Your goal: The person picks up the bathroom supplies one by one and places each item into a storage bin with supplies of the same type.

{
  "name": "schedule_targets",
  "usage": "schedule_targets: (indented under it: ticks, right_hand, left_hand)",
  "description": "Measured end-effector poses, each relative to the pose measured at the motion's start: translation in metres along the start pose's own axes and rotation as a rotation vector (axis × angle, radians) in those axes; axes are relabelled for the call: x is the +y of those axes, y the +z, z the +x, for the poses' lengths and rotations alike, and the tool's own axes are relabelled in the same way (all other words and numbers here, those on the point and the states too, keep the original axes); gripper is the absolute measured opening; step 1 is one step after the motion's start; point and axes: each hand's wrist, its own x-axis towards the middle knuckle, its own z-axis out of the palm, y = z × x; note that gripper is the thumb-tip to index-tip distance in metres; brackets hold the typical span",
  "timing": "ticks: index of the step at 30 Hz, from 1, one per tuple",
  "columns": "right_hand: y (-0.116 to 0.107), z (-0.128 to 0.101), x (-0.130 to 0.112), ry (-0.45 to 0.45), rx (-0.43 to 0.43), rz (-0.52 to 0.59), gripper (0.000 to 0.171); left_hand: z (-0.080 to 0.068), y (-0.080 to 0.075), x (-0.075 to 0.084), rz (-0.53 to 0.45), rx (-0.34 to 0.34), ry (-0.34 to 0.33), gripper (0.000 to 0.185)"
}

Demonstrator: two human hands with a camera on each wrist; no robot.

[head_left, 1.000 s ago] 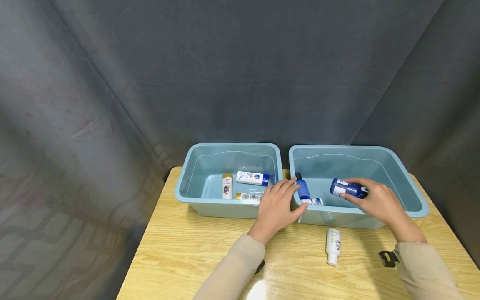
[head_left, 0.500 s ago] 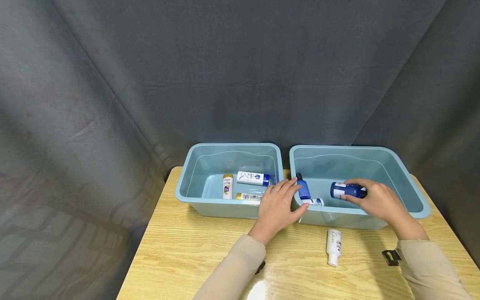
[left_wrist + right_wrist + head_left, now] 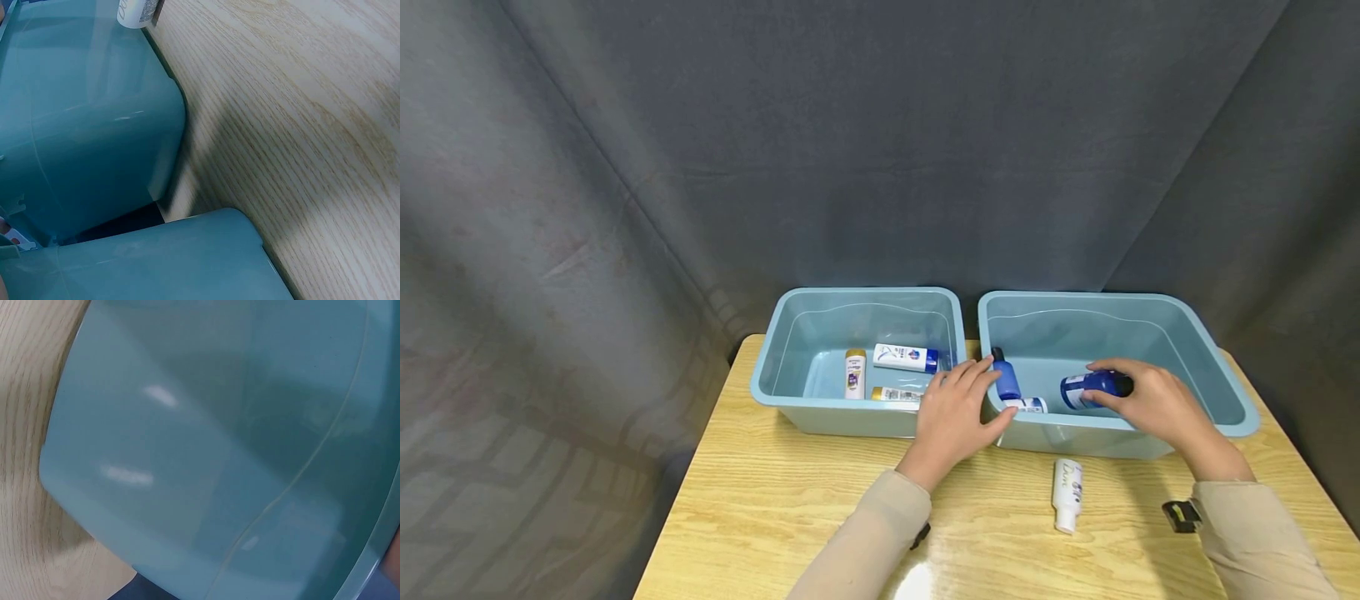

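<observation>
A: Right hand [image 3: 1157, 406]?
B: Fingers grasp the dark blue bottle [image 3: 1088, 388], held inside the right bin [image 3: 1221, 385].
A: Left hand [image 3: 953, 413]?
B: Fingers relaxed, resting on that bin's left rim.

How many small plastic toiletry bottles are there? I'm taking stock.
7: three in the left teal plastic bin, three in the right teal plastic bin, one gripped by the right hand, one on the wooden table. Others may be hidden.

A light wood-grain surface [image 3: 820, 508] carries 2 teal bins, the left bin [image 3: 790, 408] and the right bin [image 3: 1150, 442] side by side, and a white bottle [image 3: 1067, 492] lying just before the right one.
</observation>
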Motion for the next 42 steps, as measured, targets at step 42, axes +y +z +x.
schedule_targets:
  ticks: [42]
  right_hand:
    - [-0.011,-0.029,-0.012,-0.131,0.288,0.094,0.033]
  left_hand:
    - [0.0,-0.001,0.001,0.002,0.004,-0.005,0.06]
